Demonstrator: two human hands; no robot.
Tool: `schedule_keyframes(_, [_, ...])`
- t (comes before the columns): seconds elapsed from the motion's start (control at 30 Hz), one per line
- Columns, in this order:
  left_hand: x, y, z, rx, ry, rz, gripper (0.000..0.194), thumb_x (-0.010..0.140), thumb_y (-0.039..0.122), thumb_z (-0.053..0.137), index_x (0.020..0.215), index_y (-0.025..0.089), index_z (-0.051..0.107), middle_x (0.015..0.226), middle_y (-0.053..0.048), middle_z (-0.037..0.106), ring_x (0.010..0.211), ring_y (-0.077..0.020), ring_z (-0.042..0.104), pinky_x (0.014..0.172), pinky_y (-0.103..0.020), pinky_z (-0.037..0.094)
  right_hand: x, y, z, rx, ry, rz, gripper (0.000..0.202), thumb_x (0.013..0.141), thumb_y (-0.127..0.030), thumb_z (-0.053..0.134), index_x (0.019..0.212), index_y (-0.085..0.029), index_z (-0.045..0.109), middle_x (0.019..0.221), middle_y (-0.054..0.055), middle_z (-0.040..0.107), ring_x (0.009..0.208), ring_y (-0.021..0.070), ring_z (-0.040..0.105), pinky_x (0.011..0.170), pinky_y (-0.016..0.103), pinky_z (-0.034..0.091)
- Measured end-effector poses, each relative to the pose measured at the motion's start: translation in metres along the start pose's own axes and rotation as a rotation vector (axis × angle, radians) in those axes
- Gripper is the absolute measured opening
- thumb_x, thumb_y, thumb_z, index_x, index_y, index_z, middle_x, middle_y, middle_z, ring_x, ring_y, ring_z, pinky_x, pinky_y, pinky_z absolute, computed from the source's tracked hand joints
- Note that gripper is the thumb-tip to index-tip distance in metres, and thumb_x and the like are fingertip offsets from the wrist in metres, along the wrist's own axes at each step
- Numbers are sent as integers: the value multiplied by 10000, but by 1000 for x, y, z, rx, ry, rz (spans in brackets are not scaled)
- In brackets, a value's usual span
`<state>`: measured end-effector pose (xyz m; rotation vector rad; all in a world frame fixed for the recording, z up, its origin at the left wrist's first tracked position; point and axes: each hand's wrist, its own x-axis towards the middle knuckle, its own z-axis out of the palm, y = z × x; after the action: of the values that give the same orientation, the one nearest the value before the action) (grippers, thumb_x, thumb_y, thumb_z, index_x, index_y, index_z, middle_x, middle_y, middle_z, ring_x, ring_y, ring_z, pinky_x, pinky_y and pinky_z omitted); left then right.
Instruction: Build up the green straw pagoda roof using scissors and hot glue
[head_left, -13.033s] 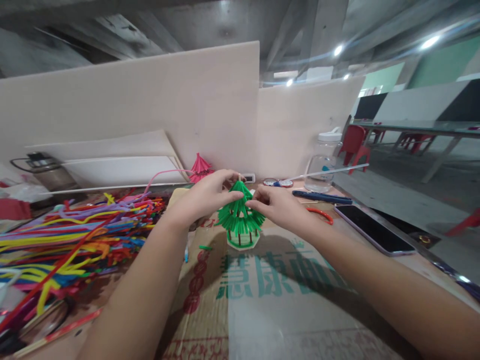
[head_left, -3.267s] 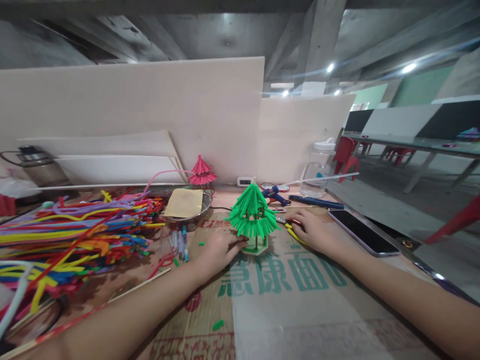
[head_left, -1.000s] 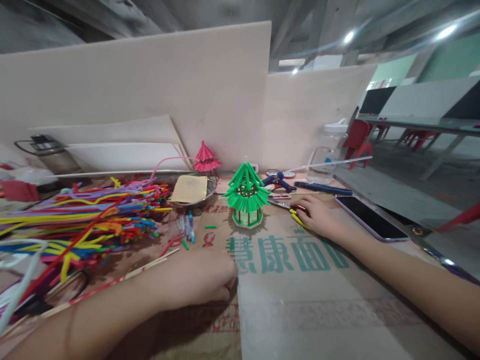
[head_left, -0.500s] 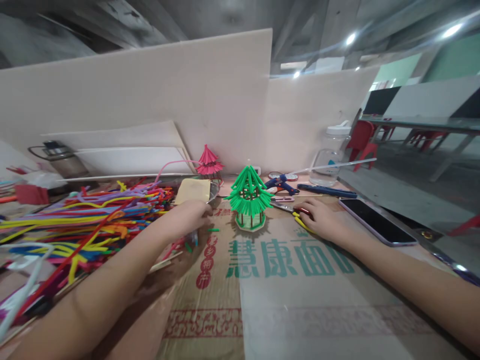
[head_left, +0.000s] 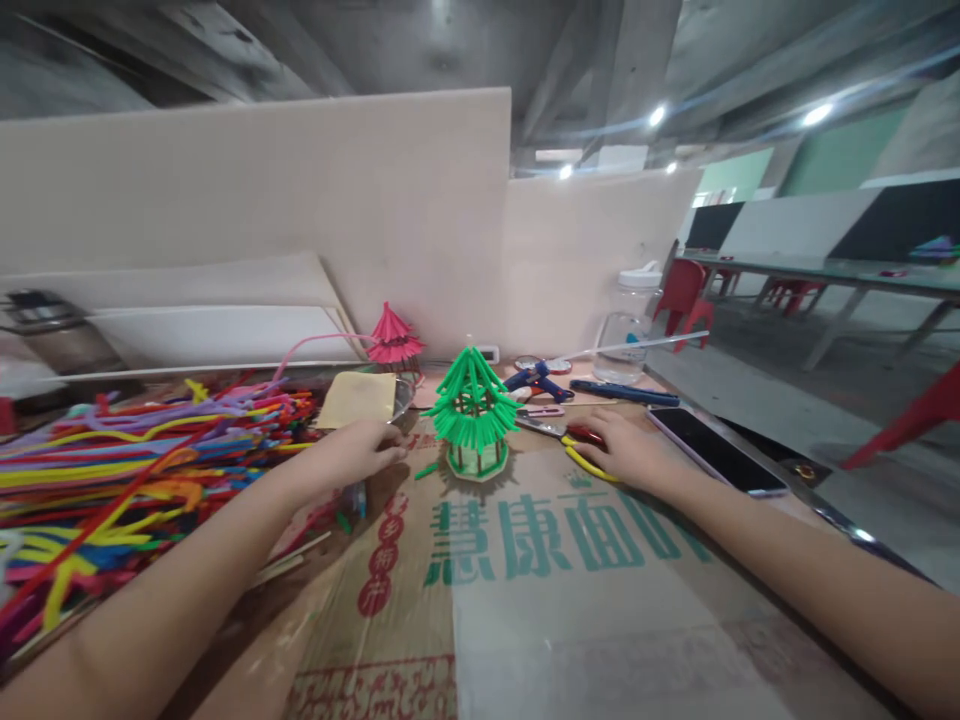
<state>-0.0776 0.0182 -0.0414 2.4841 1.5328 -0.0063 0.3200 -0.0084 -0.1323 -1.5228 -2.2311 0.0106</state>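
A small green pagoda model [head_left: 472, 410] with a tiered roof and thin brown posts stands upright on the cardboard between my hands. To its left my left hand [head_left: 367, 450] hovers low or rests, fingers loosely bent and apart, with nothing visible in them. A short green piece [head_left: 426, 471] lies between that hand and the model's base. On the right, my right hand [head_left: 619, 447] has its fingers curled over the handles of scissors [head_left: 589, 461] with yellow and red grips. The scissors lie flat, blades toward the model. Part of the red handle is hidden under the fingers.
Many coloured pipe cleaners [head_left: 150, 450] cover the left side. A pink pagoda model [head_left: 393, 335], yellowish pad [head_left: 356, 398] and blue glue gun [head_left: 540, 378] sit behind. A phone [head_left: 716, 450], blue cutter knife [head_left: 622, 391] and clear bottle [head_left: 626, 325] are to the right.
The camera view has turned slightly right and up. My left hand and the short green piece are a little closer to the green model. The scissors stay beneath my right hand.
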Motion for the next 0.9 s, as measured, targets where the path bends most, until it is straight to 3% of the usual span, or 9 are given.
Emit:
schedule_keyframes(0.23, [-23, -30, -19, 95, -57, -131, 288, 778, 257, 533, 949, 218, 761, 925, -43, 766, 826, -230, 691, 709, -278, 475, 0, 18, 21, 30, 23, -18, 407, 909, -469, 527, 1157, -186, 682, 1191, 128, 695, 1101, 308, 633, 953, 464, 507])
schedule_keyframes(0.4, [-48, -45, -11, 79, -46, -205, 280, 744, 159, 554, 911, 216, 771, 943, -36, 775, 859, -217, 702, 727, -253, 480, -3, 24, 24, 49, 36, -15, 415, 902, -505, 532, 1120, -189, 690, 1180, 128, 702, 1079, 308, 645, 928, 455, 526])
schedule_keyframes(0.57, [-63, -40, 6, 37, 57, -217, 238, 810, 224, 585, 974, 217, 757, 998, -40, 768, 911, -220, 698, 765, -264, 481, -5, 24, 24, 71, 19, 20, 437, 891, -532, 534, 1126, -199, 691, 1192, 123, 702, 1076, 319, 651, 926, 459, 532])
schedule_keyframes(0.77, [-54, -17, 37, -4, 248, -14, 279, 928, 324, 546, 1094, 189, 725, 1116, -77, 743, 1011, -229, 679, 884, -308, 485, -5, 24, 22, 76, -10, 34, 449, 891, -544, 522, 1135, -205, 686, 1200, 120, 699, 1080, 320, 654, 937, 470, 531])
schedule_keyframes(0.83, [-48, -11, 52, 13, 330, 98, 363, 941, 311, 542, 1266, 183, 642, 1308, -104, 659, 1178, -253, 612, 994, -361, 450, -5, 23, 21, 77, -5, 35, 444, 887, -543, 525, 1129, -207, 686, 1194, 117, 702, 1069, 319, 662, 923, 468, 542])
schedule_keyframes(0.9, [-43, -6, 66, 27, 312, 236, 460, 948, 255, 527, 1406, 218, 526, 1476, -92, 524, 1333, -258, 496, 1080, -411, 392, -5, 22, 20, 75, 11, 28, 443, 884, -540, 528, 1120, -203, 690, 1182, 118, 707, 1058, 320, 667, 906, 465, 550])
